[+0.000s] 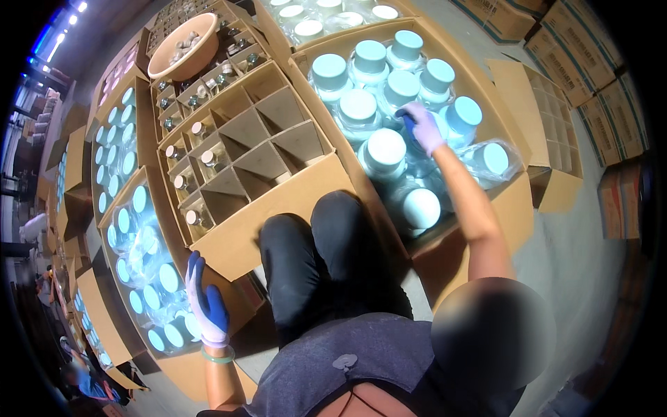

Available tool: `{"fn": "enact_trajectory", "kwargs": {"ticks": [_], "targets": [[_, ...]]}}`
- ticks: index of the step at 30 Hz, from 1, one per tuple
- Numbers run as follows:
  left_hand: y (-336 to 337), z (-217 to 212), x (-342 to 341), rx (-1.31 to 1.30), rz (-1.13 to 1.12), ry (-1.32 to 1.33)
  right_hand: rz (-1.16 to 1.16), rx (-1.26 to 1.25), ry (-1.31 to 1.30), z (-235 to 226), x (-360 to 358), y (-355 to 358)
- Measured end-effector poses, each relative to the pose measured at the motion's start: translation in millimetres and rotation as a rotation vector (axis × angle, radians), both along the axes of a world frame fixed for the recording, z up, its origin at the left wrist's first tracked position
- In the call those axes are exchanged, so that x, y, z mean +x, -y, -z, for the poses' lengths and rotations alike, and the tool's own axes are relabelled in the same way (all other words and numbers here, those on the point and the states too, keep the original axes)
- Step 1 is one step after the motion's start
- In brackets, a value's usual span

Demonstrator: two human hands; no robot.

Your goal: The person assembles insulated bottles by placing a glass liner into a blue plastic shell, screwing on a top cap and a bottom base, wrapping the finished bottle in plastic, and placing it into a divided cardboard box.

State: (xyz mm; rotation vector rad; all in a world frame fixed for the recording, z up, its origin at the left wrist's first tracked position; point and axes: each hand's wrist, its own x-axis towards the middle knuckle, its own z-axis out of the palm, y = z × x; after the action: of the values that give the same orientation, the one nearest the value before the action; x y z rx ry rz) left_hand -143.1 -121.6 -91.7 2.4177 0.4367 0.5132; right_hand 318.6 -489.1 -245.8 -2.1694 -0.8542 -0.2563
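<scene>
Several blue-capped bottles [385,149] stand in the open carton [485,90] to your right, your right hand [422,128] down among them; whether it pinches one cannot be told. Some room shows between the bottles and the carton's right wall. Just left, the divided carton [285,215] has open cells behind its front edge, near your knees [338,233]. Your left hand [207,304], thumb spread from straight fingers, is beside more capped bottles [169,278].

Peach basin [203,62] of small pieces [186,46] stands between 10 and 11 o'clock. Stacked cartons [571,61] stand at 2 o'clock, an open divided carton [512,80] nearer. Lit lamps [72,19]: 10 o'clock. Person in blue [94,388]: 8 o'clock.
</scene>
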Motion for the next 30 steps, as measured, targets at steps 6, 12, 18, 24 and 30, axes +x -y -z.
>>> {"fn": "enact_trajectory", "kwargs": {"ticks": [6, 12, 18, 24, 30], "targets": [[-9.2, 6.6, -8.3, 0.102, -0.082, -0.063, -0.423, -1.287, -0.045, 50.6, 64.7, -51.2], [-15.9, 25.2, -8.4, -0.048, -0.186, -0.066, -0.628, -1.581, -0.053, 97.4, 96.1, -69.6], [-21.7, 23.7, -13.4, 0.055, -0.104, -0.009, -0.497, -1.821, -0.144, 102.9, 59.7, -95.0], [-26.0, 26.0, -38.2, -0.022, -0.188, 0.021, -0.66, -1.749, 0.108, 1.8, 47.8, -80.2], [-10.8, 61.2, -6.4, -0.303, -0.146, 0.119, -0.722, -1.021, -0.109, -184.4, 29.4, -34.7]]}}
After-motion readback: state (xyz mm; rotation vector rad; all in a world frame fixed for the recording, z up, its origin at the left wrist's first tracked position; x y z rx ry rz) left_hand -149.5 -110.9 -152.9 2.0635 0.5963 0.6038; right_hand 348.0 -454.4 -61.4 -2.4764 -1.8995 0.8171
